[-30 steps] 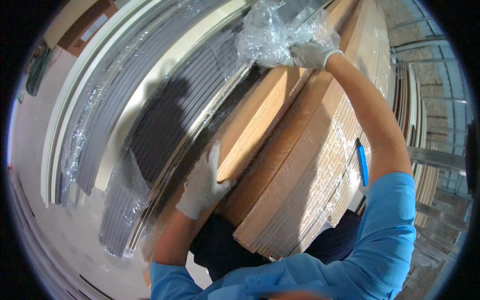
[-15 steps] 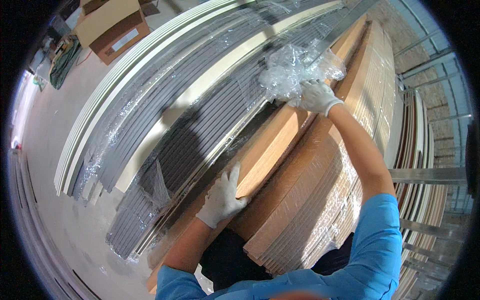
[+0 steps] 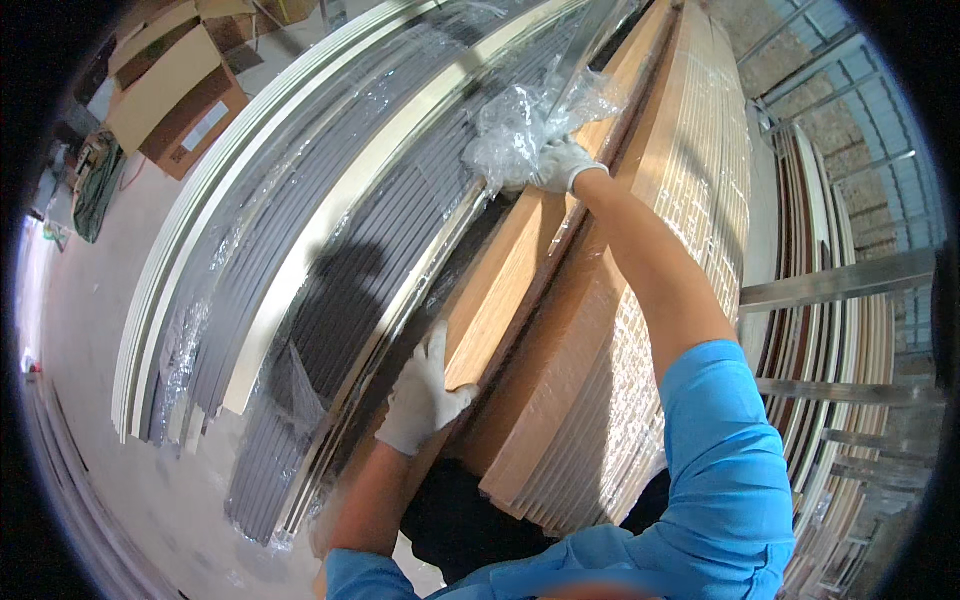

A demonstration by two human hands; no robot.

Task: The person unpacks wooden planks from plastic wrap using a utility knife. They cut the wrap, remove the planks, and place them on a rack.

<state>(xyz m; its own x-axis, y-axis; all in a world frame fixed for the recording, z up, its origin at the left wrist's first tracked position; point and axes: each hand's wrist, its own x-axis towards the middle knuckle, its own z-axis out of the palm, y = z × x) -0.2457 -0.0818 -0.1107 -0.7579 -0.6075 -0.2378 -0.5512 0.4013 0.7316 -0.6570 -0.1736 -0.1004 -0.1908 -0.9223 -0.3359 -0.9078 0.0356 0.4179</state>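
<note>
My right hand, in a white glove, is closed on a crumpled bunch of clear plastic film, over a long wood-coloured plank. Part of its fingers is hidden by the film. Farther down the same plank rests my left hand, also gloved, thumb and fingers spread apart across it. Shadow and film blur the plank's near end beneath my left forearm. Close on the right lies a stack of wood-coloured panels wrapped in shiny film.
Dark grey ribbed strips and cream strips lie in long stacks to the left, partly film-covered. An open cardboard box stands on the floor at the far left. Metal rack bars jut in at the right, beside more long strips.
The view has shifted, so the planks and both hands appear farther left. My right hand stays on the plastic film and my left hand stays on the plank.
</note>
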